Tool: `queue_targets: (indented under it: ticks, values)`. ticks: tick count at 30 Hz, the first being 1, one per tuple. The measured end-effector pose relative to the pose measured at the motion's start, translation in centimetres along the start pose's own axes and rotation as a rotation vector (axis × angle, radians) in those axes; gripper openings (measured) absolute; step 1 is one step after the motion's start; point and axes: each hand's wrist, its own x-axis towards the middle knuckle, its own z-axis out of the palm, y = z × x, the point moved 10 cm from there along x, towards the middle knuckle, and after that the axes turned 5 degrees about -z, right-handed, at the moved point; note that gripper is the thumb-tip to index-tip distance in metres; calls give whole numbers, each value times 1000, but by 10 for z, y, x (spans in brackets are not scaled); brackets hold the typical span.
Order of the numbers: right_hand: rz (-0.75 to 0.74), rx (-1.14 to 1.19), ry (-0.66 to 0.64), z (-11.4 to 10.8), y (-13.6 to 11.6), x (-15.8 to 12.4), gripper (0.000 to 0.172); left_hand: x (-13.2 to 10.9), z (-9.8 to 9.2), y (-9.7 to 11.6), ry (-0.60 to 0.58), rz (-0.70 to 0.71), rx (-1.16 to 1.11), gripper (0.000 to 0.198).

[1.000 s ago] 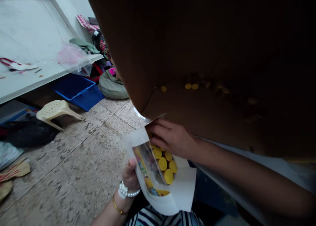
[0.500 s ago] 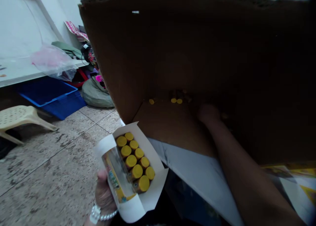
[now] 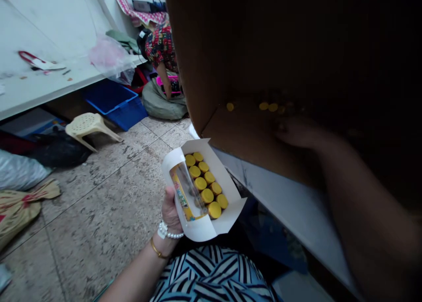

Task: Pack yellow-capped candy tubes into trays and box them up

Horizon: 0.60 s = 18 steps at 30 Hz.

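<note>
Room: speckled terrazzo floor (image 3: 99, 214), white-topped bench (image 3: 49, 86) along the left wall, pink plastic bag (image 3: 110, 56) on it
Under bench: blue plastic crate (image 3: 114, 104), beige plastic stool (image 3: 89, 124) standing nearby on the floor
Co-worker: person in a floral top (image 3: 161, 49) far back, bent over, arm reaching down beside a grey sack (image 3: 161, 102)
Head view, left hand (image 3: 171, 212): low at centre, palm up and cupped under the carton, fingers out of sight, firmly bearing it; pearl bracelet (image 3: 163, 229) at the wrist
White carton (image 3: 201, 229): open, flaps spread, resting on the left hand above the striped garment (image 3: 211, 275)
Contents: rows of yellow-capped bottles (image 3: 207, 195), upright in the carton
Right hand (image 3: 293, 132): arm stretched forward into the brown cardboard box (image 3: 187, 60), fingers curled, dim, just beside yellow tops (image 3: 263, 106) on the box floor; hold cannot be told
</note>
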Motion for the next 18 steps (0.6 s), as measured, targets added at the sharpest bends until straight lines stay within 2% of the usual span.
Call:
queue_targets:
  ticks: [2,3,5,8,11,14,16,18]
  values:
    - [-182,218,17,-7,-56,-18,34,-2,-2,4,41,24,20,57]
    - [-306,422,22,-13,-89,-31,37,-2,-2,8,57,47,35,60]
    - [-509,720,-86,-15,-149,-61,32,-2,-1,16,86,104,73,65]
    - [-727,747,-178,-7,-210,-101,25,-2,-6,32,134,234,134,70]
    - [-863,720,-158,6,-239,-123,28,-4,-18,42,189,324,175,71]
    - [-977,636,-190,21,-256,-133,28,-5,-27,43,203,300,184,70]
    - [-1017,589,-189,20,-253,-127,32,-5,-24,41,158,246,165,66]
    - [-883,505,-88,7,-224,-99,36,-4,-15,38,76,175,119,55]
